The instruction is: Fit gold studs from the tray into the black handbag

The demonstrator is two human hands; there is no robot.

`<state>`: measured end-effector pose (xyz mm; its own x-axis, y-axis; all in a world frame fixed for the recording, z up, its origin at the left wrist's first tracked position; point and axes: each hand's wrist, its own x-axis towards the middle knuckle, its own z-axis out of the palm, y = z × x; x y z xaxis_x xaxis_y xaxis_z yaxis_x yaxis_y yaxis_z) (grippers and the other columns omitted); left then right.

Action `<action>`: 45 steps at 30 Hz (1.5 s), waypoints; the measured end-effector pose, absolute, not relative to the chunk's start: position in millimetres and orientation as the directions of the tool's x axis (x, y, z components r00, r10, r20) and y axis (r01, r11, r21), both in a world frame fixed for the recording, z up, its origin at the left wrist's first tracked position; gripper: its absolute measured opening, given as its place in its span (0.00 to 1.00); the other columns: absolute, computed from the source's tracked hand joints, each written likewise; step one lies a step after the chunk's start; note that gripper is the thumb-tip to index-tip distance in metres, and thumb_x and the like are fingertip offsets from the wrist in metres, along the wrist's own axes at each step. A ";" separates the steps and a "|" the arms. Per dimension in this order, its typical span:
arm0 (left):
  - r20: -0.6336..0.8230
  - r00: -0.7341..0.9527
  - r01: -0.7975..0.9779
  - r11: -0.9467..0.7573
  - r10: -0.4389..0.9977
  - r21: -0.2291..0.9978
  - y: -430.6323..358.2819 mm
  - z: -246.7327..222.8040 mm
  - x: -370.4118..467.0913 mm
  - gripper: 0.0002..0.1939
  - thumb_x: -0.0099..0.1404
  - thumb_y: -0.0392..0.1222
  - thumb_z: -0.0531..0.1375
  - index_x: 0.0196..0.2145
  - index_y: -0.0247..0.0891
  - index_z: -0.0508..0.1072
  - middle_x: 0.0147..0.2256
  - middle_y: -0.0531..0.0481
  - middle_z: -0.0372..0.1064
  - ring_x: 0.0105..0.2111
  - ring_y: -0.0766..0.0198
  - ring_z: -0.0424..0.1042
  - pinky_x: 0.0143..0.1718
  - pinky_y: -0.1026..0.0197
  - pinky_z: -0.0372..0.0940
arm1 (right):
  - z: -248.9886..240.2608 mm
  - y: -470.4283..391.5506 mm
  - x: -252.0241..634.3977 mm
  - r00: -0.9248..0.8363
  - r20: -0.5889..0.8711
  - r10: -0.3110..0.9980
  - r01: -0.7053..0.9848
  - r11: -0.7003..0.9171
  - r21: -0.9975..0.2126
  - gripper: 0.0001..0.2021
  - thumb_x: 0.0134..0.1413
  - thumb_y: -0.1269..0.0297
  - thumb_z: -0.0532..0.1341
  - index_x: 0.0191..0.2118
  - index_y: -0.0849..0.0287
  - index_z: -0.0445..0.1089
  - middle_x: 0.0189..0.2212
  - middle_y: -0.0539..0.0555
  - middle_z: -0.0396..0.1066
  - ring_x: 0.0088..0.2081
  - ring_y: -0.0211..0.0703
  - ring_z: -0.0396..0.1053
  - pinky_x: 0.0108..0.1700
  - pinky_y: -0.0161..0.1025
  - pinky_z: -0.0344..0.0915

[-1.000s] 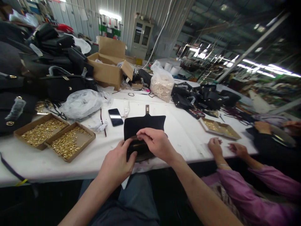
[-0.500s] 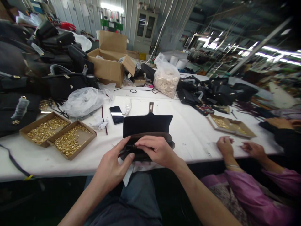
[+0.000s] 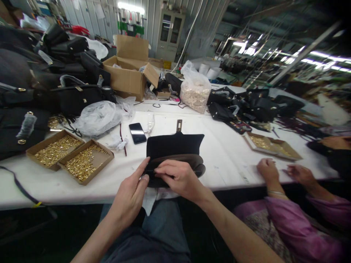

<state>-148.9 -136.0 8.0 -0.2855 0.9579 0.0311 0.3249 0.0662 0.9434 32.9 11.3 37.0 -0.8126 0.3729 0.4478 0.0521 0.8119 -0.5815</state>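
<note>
A black handbag (image 3: pixel 175 144) lies at the table's near edge, its flap folded back away from me and a metal-framed tab (image 3: pixel 179 125) pointing up. Its brown-edged opening faces me. My left hand (image 3: pixel 131 190) grips the bag's left end between thumb and fingers. Over the opening, my right hand (image 3: pixel 179 179) has its thumb and fingers pinched together; what they hold is hidden. Some white material (image 3: pixel 149 202) hangs below the bag over my lap.
Two cardboard trays of gold hardware (image 3: pixel 86 160) sit to the left, near a phone (image 3: pixel 137 133). Black bags (image 3: pixel 68 47) are piled beyond. Right of me, a co-worker's hands (image 3: pixel 268 171) rest at the table edge by another tray (image 3: pixel 274 146).
My left thumb has moved left and closer to its index finger. My right fingertips have shifted slightly left along the bag's opening. The whole view has drifted a little.
</note>
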 end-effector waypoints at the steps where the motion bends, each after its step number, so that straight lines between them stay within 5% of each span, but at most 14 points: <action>1: 0.032 -0.292 0.307 0.062 0.956 0.950 -136.1 5.1 -151.1 0.29 0.83 0.53 0.52 0.78 0.54 0.59 0.72 0.49 0.66 0.72 0.50 0.65 0.75 0.42 0.61 | 37.2 11.4 32.8 -0.812 0.448 0.373 0.051 0.812 -0.582 0.10 0.72 0.72 0.65 0.49 0.55 0.84 0.45 0.57 0.84 0.45 0.46 0.83 0.51 0.41 0.81; 7: 0.024 -0.346 0.472 0.152 0.938 0.868 -138.0 4.0 -155.0 0.27 0.83 0.55 0.51 0.73 0.47 0.66 0.61 0.40 0.77 0.62 0.42 0.76 0.66 0.39 0.70 | 38.9 14.1 32.0 -0.803 0.471 0.364 0.048 0.828 -0.559 0.10 0.72 0.72 0.65 0.51 0.55 0.84 0.45 0.57 0.84 0.46 0.46 0.83 0.53 0.43 0.82; 13: 0.175 -0.321 0.626 0.070 0.931 0.777 -137.7 16.0 -152.0 0.25 0.83 0.53 0.50 0.72 0.53 0.68 0.62 0.45 0.76 0.56 0.46 0.79 0.60 0.45 0.74 | 40.8 20.3 31.2 -0.825 0.451 0.342 0.039 0.829 -0.558 0.11 0.73 0.73 0.62 0.50 0.56 0.83 0.46 0.57 0.83 0.48 0.47 0.82 0.54 0.43 0.81; 22: 0.201 -0.310 0.733 0.098 0.929 0.673 -128.0 34.1 -149.7 0.14 0.79 0.52 0.58 0.51 0.47 0.81 0.35 0.47 0.82 0.34 0.48 0.82 0.36 0.54 0.72 | 43.1 13.4 35.5 -0.834 0.417 0.361 0.047 0.800 -0.599 0.10 0.71 0.73 0.65 0.51 0.56 0.83 0.46 0.56 0.84 0.48 0.46 0.83 0.54 0.41 0.80; 32: -0.041 -0.254 0.857 0.244 0.966 0.454 -122.7 58.0 -143.1 0.10 0.77 0.40 0.59 0.54 0.44 0.74 0.39 0.44 0.82 0.42 0.42 0.83 0.37 0.52 0.65 | 40.9 11.8 40.4 -0.839 0.409 0.359 0.017 0.768 -0.640 0.07 0.72 0.71 0.66 0.50 0.58 0.81 0.46 0.56 0.84 0.47 0.46 0.82 0.53 0.42 0.78; 39: -0.123 -0.312 0.895 0.335 0.942 0.295 -116.4 79.0 -128.6 0.09 0.75 0.37 0.59 0.52 0.40 0.71 0.35 0.43 0.79 0.38 0.40 0.81 0.32 0.52 0.58 | 40.5 10.2 43.2 -0.827 0.425 0.368 0.009 0.764 -0.645 0.09 0.69 0.75 0.65 0.49 0.58 0.82 0.45 0.56 0.83 0.47 0.46 0.82 0.52 0.41 0.78; 45: -0.135 -0.252 0.920 0.280 0.958 0.275 -109.2 88.6 -135.6 0.09 0.72 0.36 0.61 0.48 0.45 0.79 0.38 0.43 0.81 0.43 0.39 0.82 0.37 0.51 0.65 | 40.7 10.5 42.1 -0.834 0.390 0.389 0.024 0.733 -0.680 0.10 0.67 0.77 0.67 0.47 0.57 0.83 0.45 0.55 0.84 0.47 0.46 0.83 0.53 0.41 0.78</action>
<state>-135.6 -109.2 88.6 -0.2517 0.9584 -0.1346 0.9197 0.2802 0.2751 42.1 10.5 40.7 -0.8345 0.3893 0.3900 0.0243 0.7330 -0.6798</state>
